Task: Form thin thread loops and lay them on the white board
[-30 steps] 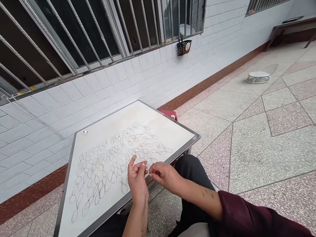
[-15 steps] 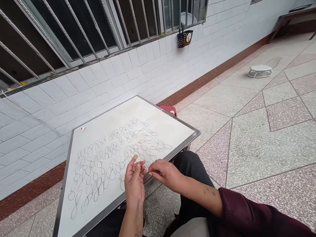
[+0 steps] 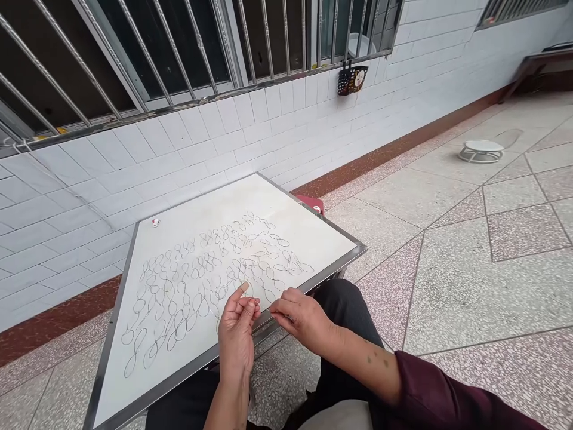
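Note:
My left hand (image 3: 238, 328) is over the near edge of the white table (image 3: 313, 230), its thumb pressed to the fingers. A tan wrap covers the tip of its raised index finger. Something tiny and reddish shows at this pinch, too small to name. Just to the right, my right hand (image 3: 302, 313) is closed in a pinch, fingertips pointing at the left hand with a small gap between. What it holds is too fine to make out. Beyond both hands, many thin dark thread-like loops (image 3: 203, 301), several twisted into figure eights, lie in rows on the tabletop.
A small red-and-white object (image 3: 156, 223) lies at the table's far left corner. A red stool (image 3: 311, 204) stands behind the table. The tiled wall has a barred window and a hanging black basket (image 3: 352, 79). A low white seat (image 3: 481, 150) is on the floor at right.
My left hand has shifted slightly left, widening the gap to my right hand. Both stay pinched. The camera view has tilted up a little; the loops on the table look unchanged.

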The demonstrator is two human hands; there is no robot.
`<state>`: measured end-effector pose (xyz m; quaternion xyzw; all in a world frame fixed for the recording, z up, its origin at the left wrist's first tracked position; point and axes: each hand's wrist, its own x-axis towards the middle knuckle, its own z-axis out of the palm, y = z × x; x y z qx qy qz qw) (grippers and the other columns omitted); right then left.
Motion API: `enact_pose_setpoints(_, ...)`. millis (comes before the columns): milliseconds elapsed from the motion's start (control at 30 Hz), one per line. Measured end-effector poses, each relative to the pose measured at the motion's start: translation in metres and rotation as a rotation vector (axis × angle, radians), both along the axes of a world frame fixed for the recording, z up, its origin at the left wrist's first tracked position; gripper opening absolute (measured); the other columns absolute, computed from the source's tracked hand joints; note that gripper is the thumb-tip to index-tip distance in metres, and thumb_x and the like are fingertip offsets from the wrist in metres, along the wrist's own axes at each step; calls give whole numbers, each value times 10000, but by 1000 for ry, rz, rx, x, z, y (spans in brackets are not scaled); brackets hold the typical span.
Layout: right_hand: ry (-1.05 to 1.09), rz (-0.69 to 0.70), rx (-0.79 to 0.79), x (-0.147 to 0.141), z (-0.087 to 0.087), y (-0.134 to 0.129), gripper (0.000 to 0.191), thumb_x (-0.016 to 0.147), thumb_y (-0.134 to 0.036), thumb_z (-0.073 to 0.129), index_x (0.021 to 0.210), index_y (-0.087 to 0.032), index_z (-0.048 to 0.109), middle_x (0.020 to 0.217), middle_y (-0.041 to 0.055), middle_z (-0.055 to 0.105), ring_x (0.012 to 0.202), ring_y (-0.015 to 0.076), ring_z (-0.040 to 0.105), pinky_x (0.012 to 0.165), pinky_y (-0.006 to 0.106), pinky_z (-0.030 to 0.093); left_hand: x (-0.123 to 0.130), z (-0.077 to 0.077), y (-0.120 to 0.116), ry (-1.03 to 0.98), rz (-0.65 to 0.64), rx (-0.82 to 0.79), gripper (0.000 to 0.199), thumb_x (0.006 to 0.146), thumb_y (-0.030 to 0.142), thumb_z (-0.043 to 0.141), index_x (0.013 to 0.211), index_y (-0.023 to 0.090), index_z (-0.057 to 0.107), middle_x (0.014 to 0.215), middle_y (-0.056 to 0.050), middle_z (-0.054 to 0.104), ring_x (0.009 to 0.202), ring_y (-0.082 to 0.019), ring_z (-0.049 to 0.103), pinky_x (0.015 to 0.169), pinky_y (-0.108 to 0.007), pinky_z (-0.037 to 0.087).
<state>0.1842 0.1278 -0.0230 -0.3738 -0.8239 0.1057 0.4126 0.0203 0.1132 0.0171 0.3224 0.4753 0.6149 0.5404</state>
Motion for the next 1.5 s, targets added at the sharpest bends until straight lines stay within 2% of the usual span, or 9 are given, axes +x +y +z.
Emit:
enact_pose_setpoints(200, 14, 69, -61, -1, 2, -8, 39, 934, -194, 632, 968, -188, 647, 824, 49, 643, 811, 208, 571, 700, 306, 457, -3, 2, -7, 77, -12, 57, 536, 759, 336, 804, 1257, 224, 644, 782, 12, 631, 737, -118, 572, 778, -258, 482)
enact_pose_setpoints(367, 363, 176, -436, -3, 9, -12, 278, 924, -372, 663, 1143, -208, 612, 931, 51, 648, 830, 185, 603, 741, 314, 502, -1, 5, -13, 95, -43, 51, 630, 787, 336, 784, 1359, 227, 544, 783, 21, 625, 701, -117, 537, 756, -259, 469)
enact_pose_setpoints(467, 628, 243, -672, -6, 16, -6, 302, 928, -435, 625, 1143, -224, 605, 922, 34, 622, 797, 162, 593, 684, 286, 500, 2, 6, -18, 117, -110, 30, 663, 796, 338, 780, 1393, 234, 511, 769, 26, 608, 699, -122, 528, 738, -261, 460)
enact_pose_setpoints(567, 743, 316, -806, -6, 24, 4, 335, 867, -452, 686, 1108, -231, 614, 906, 15, 593, 778, 148, 575, 654, 267, 486, 5, 7, -23, 137, -180, 34, 624, 806, 333, 768, 1377, 247, 532, 746, 32, 587, 694, -125, 525, 733, -263, 450)
enact_pose_setpoints(767, 761, 250, -794, 1, 28, 14, 537, 702, -326, 840, 1140, -248, 539, 1080, 18, 548, 780, 114, 567, 647, 245, 461, 6, 12, -28, 105, -264, 3, 594, 830, 327, 745, 1384, 261, 542, 772, 20, 584, 693, -123, 514, 732, -260, 437)
enact_pose_setpoints(933, 607, 298, -654, 4, 31, 14, 377, 768, -328, 796, 1068, -228, 590, 974, 10, 556, 833, 135, 562, 644, 238, 452, 5, 14, -29, -17, -309, -52, 621, 808, 317, 771, 1386, 247, 556, 796, 6, 582, 686, -118, 510, 684, -242, 444)
enact_pose_setpoints(1033, 621, 317, -694, 3, 33, 14, 342, 788, -333, 788, 992, -215, 541, 896, -8, 582, 778, 122, 555, 681, 251, 469, 5, 14, -30, -65, -314, -70, 648, 792, 301, 790, 1392, 251, 551, 809, 2, 593, 701, -121, 522, 687, -245, 470)
enact_pose_setpoints(1267, 672, 351, -825, -1, 41, 7, 322, 844, -408, 727, 930, -219, 481, 734, -59, 563, 579, 86, 536, 545, 211, 463, 3, 11, -34, -55, -236, -69, 699, 757, 261, 817, 1396, 274, 536, 842, 3, 640, 782, -139, 605, 726, -260, 512)
enact_pose_setpoints(1500, 720, 380, -901, -7, 43, 5, 281, 913, -447, 643, 900, -205, 500, 705, -40, 641, 550, 96, 610, 531, 212, 513, 8, 9, -36, 98, -77, -51, 727, 734, 294, 829, 1390, 248, 519, 816, 6, 678, 753, -149, 635, 767, -309, 526)
